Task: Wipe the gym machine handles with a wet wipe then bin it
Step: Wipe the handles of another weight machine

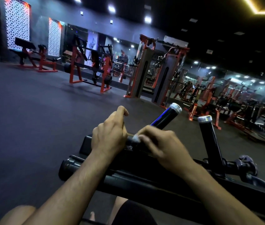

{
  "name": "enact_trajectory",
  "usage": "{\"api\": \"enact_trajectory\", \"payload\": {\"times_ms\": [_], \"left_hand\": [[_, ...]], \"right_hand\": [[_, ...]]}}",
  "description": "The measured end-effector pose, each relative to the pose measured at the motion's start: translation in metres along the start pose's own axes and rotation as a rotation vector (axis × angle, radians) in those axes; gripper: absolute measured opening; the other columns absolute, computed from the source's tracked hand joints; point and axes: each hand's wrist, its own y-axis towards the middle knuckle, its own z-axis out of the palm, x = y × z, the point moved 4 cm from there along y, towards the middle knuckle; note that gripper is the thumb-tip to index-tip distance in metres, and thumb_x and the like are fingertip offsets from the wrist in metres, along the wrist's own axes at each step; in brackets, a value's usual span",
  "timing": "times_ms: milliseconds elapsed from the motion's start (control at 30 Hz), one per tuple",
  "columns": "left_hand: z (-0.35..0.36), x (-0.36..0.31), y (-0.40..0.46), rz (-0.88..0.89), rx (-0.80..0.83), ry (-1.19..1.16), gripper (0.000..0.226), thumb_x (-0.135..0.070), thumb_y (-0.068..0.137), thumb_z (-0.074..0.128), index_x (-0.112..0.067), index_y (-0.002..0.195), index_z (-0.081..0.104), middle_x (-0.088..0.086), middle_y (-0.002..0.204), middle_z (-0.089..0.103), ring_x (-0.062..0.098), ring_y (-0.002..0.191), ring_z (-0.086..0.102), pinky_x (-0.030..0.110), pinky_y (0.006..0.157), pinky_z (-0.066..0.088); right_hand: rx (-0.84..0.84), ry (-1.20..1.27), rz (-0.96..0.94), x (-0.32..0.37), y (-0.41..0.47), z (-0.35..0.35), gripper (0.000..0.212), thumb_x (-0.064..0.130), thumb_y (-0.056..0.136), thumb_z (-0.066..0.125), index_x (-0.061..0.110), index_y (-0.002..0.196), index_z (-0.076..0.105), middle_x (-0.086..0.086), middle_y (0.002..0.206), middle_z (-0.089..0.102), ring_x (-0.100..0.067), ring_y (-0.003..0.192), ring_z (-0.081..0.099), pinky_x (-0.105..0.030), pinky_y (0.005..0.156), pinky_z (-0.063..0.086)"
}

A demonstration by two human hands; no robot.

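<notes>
Hands meet low on the near handle (165, 118): our right hand (162, 146) pinches the white wipe (135, 138) against its base, our left hand (109, 135) curls over the black frame (144, 177) beside it.

A dim gym hall is shown, tilted in the wide-angle view. The dark grey floor (31, 98) is seen bare across the left and middle. Two backlit white lattice panels (17, 23) are set into the dark far wall (44, 30), edged with red glow. Red-and-black weight machines (89, 65) are lined along that wall, with a grey-and-red cable tower (144, 69) beside them. More red machines (209, 98) are crowded at the right, partly blurred. The black ceiling (193, 17) is fitted with white spotlights (147, 19), and a yellow light strip (261, 8) is seen at top right. Mirrors appear behind the machines.
</notes>
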Motion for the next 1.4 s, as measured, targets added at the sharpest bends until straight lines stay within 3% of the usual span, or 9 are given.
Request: {"api": "enact_trajectory", "payload": {"times_ms": [200, 367, 467, 633, 733, 867, 1100, 1200, 1400], "left_hand": [[0.001, -0.002, 0.0, 0.017, 0.005, 0.024, 0.019, -0.019, 0.102, 0.045, -0.029, 0.118, 0.044, -0.012, 0.092, 0.049, 0.023, 0.067, 0.044, 0.035, 0.064, 0.032], [0.001, -0.003, 0.0, 0.001, -0.005, 0.022, 0.017, -0.019, 0.102, 0.045, -0.028, 0.116, 0.045, -0.01, 0.092, 0.054, 0.023, 0.067, 0.042, 0.035, 0.064, 0.032], [0.001, -0.002, 0.0, 0.021, -0.012, 0.022, 0.016, -0.02, 0.102, 0.045, -0.028, 0.116, 0.045, -0.006, 0.095, 0.06, 0.025, 0.068, 0.043, 0.035, 0.064, 0.034], [0.004, -0.001, 0.001, 0.053, -0.006, 0.041, 0.016, -0.02, 0.102, 0.046, -0.028, 0.116, 0.045, -0.012, 0.09, 0.051, 0.023, 0.068, 0.046, 0.035, 0.064, 0.034], [0.005, -0.009, -0.001, 0.093, 0.002, 0.058, 0.018, -0.019, 0.102, 0.045, -0.028, 0.118, 0.047, -0.013, 0.089, 0.049, 0.024, 0.067, 0.046, 0.035, 0.063, 0.034], [0.009, -0.013, 0.0, 0.121, 0.111, 0.046, 0.027, -0.017, 0.099, 0.045, -0.032, 0.12, 0.045, -0.009, 0.094, 0.058, 0.026, 0.073, 0.057, 0.038, 0.064, 0.042], [0.032, -0.014, 0.011, 0.047, 0.627, 0.176, 0.013, -0.037, 0.091, 0.042, -0.043, 0.101, 0.048, 0.002, 0.119, 0.066, 0.034, 0.099, 0.061, 0.042, 0.081, 0.048], [0.037, -0.003, 0.011, 0.05, 0.609, 0.173, 0.021, -0.052, 0.098, 0.032, -0.035, 0.087, 0.038, 0.009, 0.103, 0.067, 0.037, 0.088, 0.06, 0.049, 0.082, 0.053], [0.027, -0.017, 0.003, -0.015, 0.386, 0.084, 0.013, -0.045, 0.103, 0.042, -0.032, 0.104, 0.046, 0.014, 0.099, 0.068, 0.04, 0.09, 0.064, 0.048, 0.08, 0.052]], "right_hand": [[-0.911, 0.849, 0.699, -0.055, -0.027, -0.026, 0.019, 0.009, 0.104, 0.05, 0.016, 0.098, 0.067, 0.005, 0.081, 0.075, -0.008, 0.073, 0.067, -0.021, 0.065, 0.053], [-0.776, 1.484, 0.799, -0.064, 0.008, -0.004, 0.038, -0.011, 0.096, 0.035, 0.004, 0.109, 0.068, -0.011, 0.095, 0.075, -0.018, 0.086, 0.068, -0.022, 0.068, 0.058], [-0.702, 1.399, 0.758, -0.061, 0.006, -0.003, 0.039, -0.008, 0.097, 0.036, -0.001, 0.124, 0.063, -0.021, 0.115, 0.071, -0.025, 0.103, 0.068, -0.025, 0.079, 0.059], [-0.675, 0.976, 0.833, -0.059, -0.009, -0.002, 0.022, -0.008, 0.096, 0.05, 0.008, 0.091, 0.064, -0.012, 0.087, 0.07, -0.024, 0.081, 0.069, -0.033, 0.077, 0.059], [-0.45, 0.608, 0.848, -0.053, -0.012, 0.01, 0.015, -0.001, 0.091, 0.057, 0.009, 0.091, 0.069, -0.011, 0.089, 0.075, -0.029, 0.086, 0.073, -0.045, 0.086, 0.059], [-0.049, 0.142, 0.823, -0.041, -0.008, 0.021, 0.016, 0.015, 0.088, 0.058, 0.011, 0.101, 0.066, -0.01, 0.103, 0.072, -0.03, 0.099, 0.066, -0.03, 0.077, 0.048], [-0.028, 0.137, 0.812, -0.035, -0.01, 0.022, 0.018, 0.022, 0.079, 0.062, 0.015, 0.094, 0.066, -0.008, 0.098, 0.072, -0.031, 0.097, 0.066, -0.041, 0.083, 0.056], [-0.06, 0.136, 0.838, -0.034, -0.009, 0.023, 0.019, 0.022, 0.075, 0.063, 0.012, 0.091, 0.065, -0.01, 0.097, 0.072, -0.033, 0.097, 0.067, -0.039, 0.08, 0.056], [-0.15, 0.212, 0.77, -0.046, -0.013, 0.018, 0.011, 0.02, 0.078, 0.064, 0.009, 0.08, 0.062, -0.013, 0.09, 0.072, -0.035, 0.094, 0.065, -0.037, 0.072, 0.051]]}}
